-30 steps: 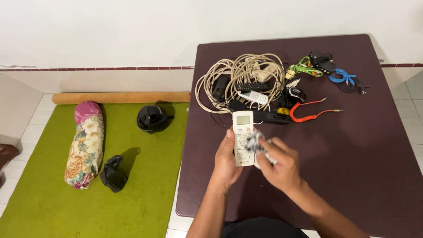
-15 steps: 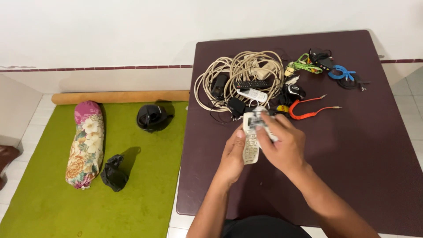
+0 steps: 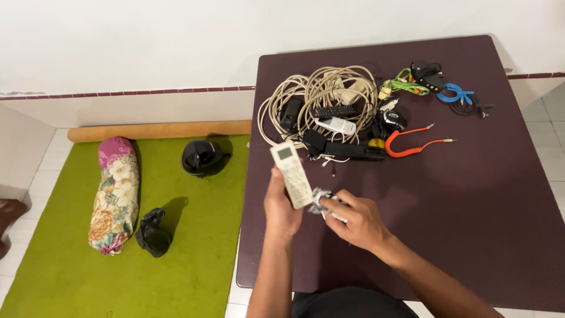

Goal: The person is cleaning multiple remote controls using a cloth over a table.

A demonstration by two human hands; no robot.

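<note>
Gripping white remote [image 3: 292, 174] in left hand [image 3: 281, 207]; right hand [image 3: 356, 219] fingers pinched on crumpled cloth [image 3: 323, 198] at its lower end; wiping apparently midway, cable pile [image 3: 321, 103] on counter [image 3: 471, 194] untouched.

The remote [image 3: 292, 174] tilted left; the cloth [image 3: 325, 199] slid down.

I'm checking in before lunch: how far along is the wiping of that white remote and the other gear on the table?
Done: nothing shows as finished. In hand: the left hand holds the white remote tilted, while the right hand presses a crumpled cloth at its lower end. Left: a second white remote, a black remote and the cream cable coil lie untouched in the pile.
</note>
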